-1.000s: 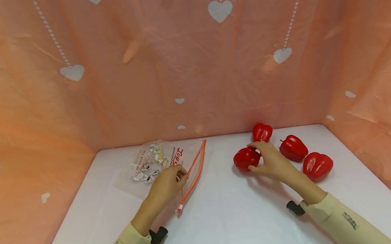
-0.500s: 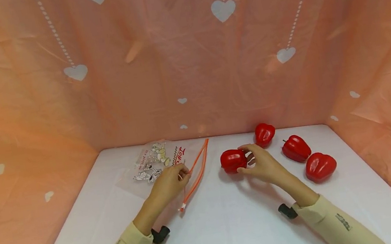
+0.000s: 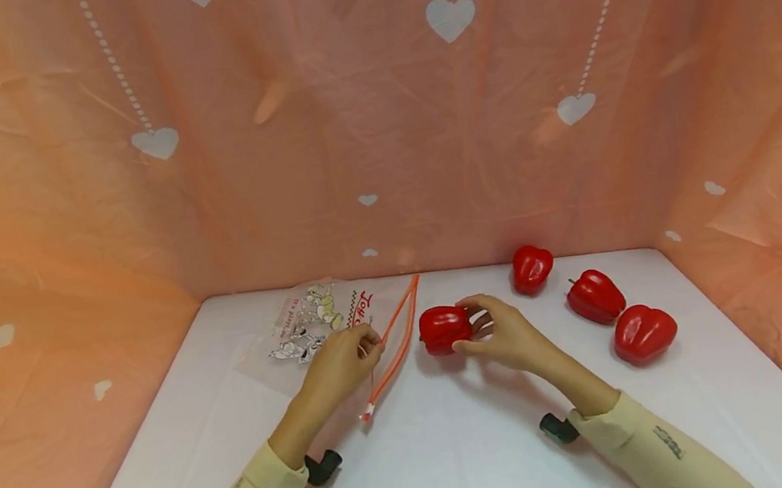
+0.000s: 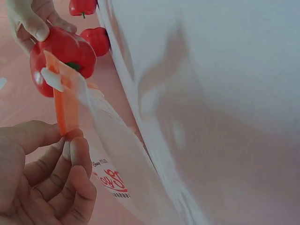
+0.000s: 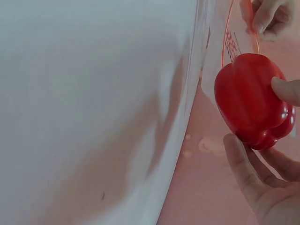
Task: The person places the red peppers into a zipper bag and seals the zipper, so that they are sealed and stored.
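Note:
With thumb and fingers my left hand [image 3: 343, 362] pinches the orange zip edge of a clear printed zip bag [image 3: 308, 324], whose mouth gapes toward the right. In the left wrist view the orange strip [image 4: 67, 110] rises from between the fingertips, a white slider near its top. My right hand [image 3: 506, 334] grips a red bell pepper [image 3: 444, 330] by its right end, held just right of the bag's mouth. The right wrist view has the pepper [image 5: 251, 96] between thumb and fingers, its lobed bottom toward the hand.
Three more red bell peppers lie at the right of the white table [image 3: 440, 473]: one at the back [image 3: 532, 268], a middle one [image 3: 595, 297] and a front one [image 3: 644, 333]. A peach curtain with pale hearts [image 3: 371, 112] encloses the back and sides.
My right hand has carried the gripped bell pepper leftward, from near the other peppers to beside the bag's opening. The left hand keeps its pinch on the bag's edge almost unmoved.

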`<state>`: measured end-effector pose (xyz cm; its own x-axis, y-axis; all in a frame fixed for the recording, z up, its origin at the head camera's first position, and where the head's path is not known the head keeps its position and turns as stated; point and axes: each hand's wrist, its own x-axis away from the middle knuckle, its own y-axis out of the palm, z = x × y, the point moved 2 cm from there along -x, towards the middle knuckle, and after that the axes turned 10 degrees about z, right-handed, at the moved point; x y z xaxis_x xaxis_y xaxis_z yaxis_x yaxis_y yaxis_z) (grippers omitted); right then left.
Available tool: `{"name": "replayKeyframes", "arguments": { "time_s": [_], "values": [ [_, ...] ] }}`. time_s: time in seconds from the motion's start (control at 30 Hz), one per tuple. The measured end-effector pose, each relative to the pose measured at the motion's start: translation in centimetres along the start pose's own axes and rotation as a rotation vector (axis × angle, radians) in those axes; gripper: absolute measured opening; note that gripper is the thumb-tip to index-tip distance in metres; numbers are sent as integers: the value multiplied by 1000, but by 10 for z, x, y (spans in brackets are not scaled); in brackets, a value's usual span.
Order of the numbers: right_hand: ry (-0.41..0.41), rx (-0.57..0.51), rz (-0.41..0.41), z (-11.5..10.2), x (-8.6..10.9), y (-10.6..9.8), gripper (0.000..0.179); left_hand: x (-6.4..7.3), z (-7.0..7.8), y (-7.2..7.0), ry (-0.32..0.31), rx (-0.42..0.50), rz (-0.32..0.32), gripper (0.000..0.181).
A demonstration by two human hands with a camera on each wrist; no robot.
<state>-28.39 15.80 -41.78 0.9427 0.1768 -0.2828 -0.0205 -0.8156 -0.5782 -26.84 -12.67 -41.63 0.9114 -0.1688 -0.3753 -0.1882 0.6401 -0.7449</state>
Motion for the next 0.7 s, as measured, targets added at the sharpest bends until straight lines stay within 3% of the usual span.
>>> {"name": "replayKeyframes", "arguments": {
  "time_s": [0.27, 0.7],
  "values": [
    [45, -60, -41, -15, -2, 16, 59, -1, 1, -3, 6, -19, 17, 5],
    [74, -109, -34, -19, -8, 34, 57, -3, 4, -9, -18, 14, 39, 6]
  ]
}}
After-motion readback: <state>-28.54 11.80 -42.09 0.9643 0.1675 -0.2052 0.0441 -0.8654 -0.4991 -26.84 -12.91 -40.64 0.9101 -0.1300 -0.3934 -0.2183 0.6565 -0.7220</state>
